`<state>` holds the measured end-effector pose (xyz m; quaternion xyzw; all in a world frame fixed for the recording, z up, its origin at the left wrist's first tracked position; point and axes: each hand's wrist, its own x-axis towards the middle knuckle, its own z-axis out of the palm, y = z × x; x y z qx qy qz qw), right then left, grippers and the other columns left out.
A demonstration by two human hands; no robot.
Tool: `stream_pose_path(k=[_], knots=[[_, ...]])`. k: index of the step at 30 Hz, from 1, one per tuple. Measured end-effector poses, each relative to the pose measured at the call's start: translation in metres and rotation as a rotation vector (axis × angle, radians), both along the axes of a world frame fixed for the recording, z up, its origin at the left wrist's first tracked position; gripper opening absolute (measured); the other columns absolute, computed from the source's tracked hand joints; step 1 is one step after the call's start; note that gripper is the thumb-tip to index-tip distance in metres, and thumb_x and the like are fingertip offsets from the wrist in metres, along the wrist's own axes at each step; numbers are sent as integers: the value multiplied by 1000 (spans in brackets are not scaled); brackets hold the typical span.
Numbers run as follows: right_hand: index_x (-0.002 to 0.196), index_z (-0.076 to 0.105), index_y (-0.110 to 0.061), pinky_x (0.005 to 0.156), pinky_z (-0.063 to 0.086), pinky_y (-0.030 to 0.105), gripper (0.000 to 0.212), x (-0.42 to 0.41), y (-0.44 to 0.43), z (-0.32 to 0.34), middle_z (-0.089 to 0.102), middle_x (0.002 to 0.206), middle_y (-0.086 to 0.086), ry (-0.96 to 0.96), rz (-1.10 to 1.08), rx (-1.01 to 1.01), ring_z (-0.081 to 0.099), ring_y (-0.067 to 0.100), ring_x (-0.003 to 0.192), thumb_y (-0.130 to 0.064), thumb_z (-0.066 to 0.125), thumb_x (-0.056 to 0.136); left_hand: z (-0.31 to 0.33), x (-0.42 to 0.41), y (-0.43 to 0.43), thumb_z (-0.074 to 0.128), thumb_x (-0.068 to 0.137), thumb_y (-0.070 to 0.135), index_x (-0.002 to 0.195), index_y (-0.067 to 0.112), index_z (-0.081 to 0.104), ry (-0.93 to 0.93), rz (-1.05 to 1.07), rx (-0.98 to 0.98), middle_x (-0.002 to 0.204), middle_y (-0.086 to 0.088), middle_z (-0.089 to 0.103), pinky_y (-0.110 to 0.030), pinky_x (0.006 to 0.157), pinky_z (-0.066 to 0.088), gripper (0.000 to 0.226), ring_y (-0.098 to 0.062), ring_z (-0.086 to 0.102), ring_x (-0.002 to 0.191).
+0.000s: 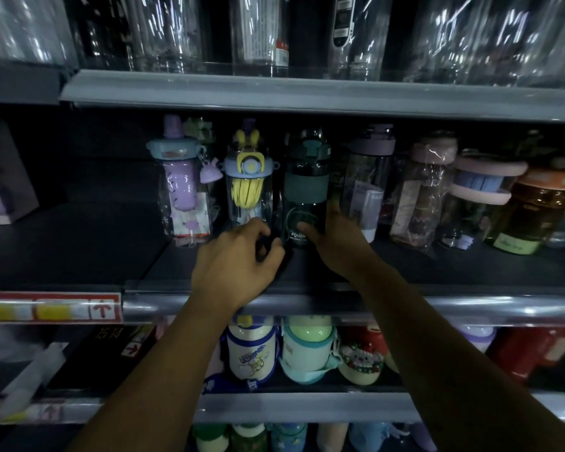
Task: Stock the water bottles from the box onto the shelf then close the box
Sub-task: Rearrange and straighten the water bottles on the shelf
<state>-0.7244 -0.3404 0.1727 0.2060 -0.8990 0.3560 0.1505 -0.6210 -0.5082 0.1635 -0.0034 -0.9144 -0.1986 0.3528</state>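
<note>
Right, both arms reach up to the middle shelf [454, 272], a dark board with a grey front rail. A row of wrapped bottles stands along the back of it.

Between the two sets of fingers stands the dark green bottle [305, 190], upright on the shelf with white lettering low on its front. The right hand [336, 243] has it: the thumb lies across the front near the base, and the fingers [334, 208] are wrapped round the bottle's right side, clamped on it.

The left hand [235, 259] sits just left of the bottle's foot. Its fingers [258, 228] are curled tight on a small dark piece [268, 247] that's too dim to name.

Just above the left fingers is the yellow-capped bottle [248, 187], and further left of them the purple bottle [185, 194]. Just right of the right fingers stands a clear bottle with a purple lid [364, 184], with more wrapped ones beyond it.

Below both wrists, on the next shelf down, are a white-and-blue flask [250, 350] and a pale green-topped flask [309, 347], side by side.
</note>
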Motion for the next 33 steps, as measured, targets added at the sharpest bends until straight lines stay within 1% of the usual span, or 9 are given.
stream_pose_path(k=[6, 10, 12, 14, 17, 20, 23, 28, 33], knots=[[140, 42, -5, 93, 46, 34, 59, 5, 0, -1, 62, 133, 16, -19, -16, 63, 60, 35, 121, -45, 58, 100, 0, -1, -2, 55, 96, 49, 112, 28, 64, 4, -11, 4, 90, 9, 71, -33, 75, 53, 28, -19, 67, 81], [121, 60, -4, 66, 42, 14, 38, 27, 22, 11, 72, 109, 12, 167, -51, -42, 70, 25, 92, -35, 60, 101, -1, -2, -4, 58, 95, 47, 113, 27, 65, 35, -19, 21, 85, 9, 71, -32, 71, 54, 28, -20, 67, 77], [106, 65, -5, 69, 55, 28, 21, 37, 40, 15, 73, 99, 11, 305, -98, -165, 69, 21, 80, -25, 62, 99, -1, -2, -3, 58, 94, 48, 112, 28, 65, 44, -19, 5, 83, 10, 70, -31, 69, 52, 28, -19, 67, 76], [105, 64, -7, 75, 58, 37, 17, 39, 58, 14, 70, 102, 9, 341, -146, -277, 69, 20, 84, -21, 66, 96, -1, -2, 0, 60, 94, 48, 112, 27, 65, 58, -16, -29, 85, 9, 72, -31, 69, 52, 28, -21, 69, 78], [114, 61, -5, 75, 39, 24, 29, 31, 74, 12, 63, 109, 12, 335, -225, -200, 63, 28, 96, -21, 70, 92, 0, -1, 10, 62, 95, 46, 114, 24, 65, 87, -17, -45, 92, 3, 76, -31, 68, 51, 29, -24, 72, 82], [124, 57, 0, 72, 29, 18, 45, 22, 78, 14, 63, 111, 12, 213, -225, -166, 57, 23, 97, -23, 75, 89, 6, -4, 31, 58, 97, 48, 120, 27, 62, 46, -69, 10, 100, 6, 74, -33, 72, 55, 31, -21, 69, 87], [120, 56, -10, 73, 35, 19, 46, 10, 78, 12, 60, 104, -2, 45, -180, -218, 54, 12, 92, -32, 79, 86, 12, -8, 59, 57, 97, 46, 122, 28, 60, 0, -125, 39, 104, 9, 71, -30, 71, 50, 31, -17, 66, 90], [137, 46, -6, 76, 37, 23, 66, -3, 72, 10, 64, 124, 9, -91, -221, -269, 62, 28, 113, -31, 79, 86, 1, -13, 74, 57, 98, 42, 110, 23, 64, 14, -88, -40, 95, 0, 71, -30, 64, 45, 24, -26, 67, 81], [121, 54, -4, 76, 42, 27, 60, -17, 75, 7, 66, 118, 12, -91, -251, -241, 63, 29, 108, -35, 84, 79, -2, -19, 72, 59, 96, 40, 109, 21, 62, 38, -127, -56, 85, 0, 70, -36, 63, 53, 23, -26, 66, 74]])
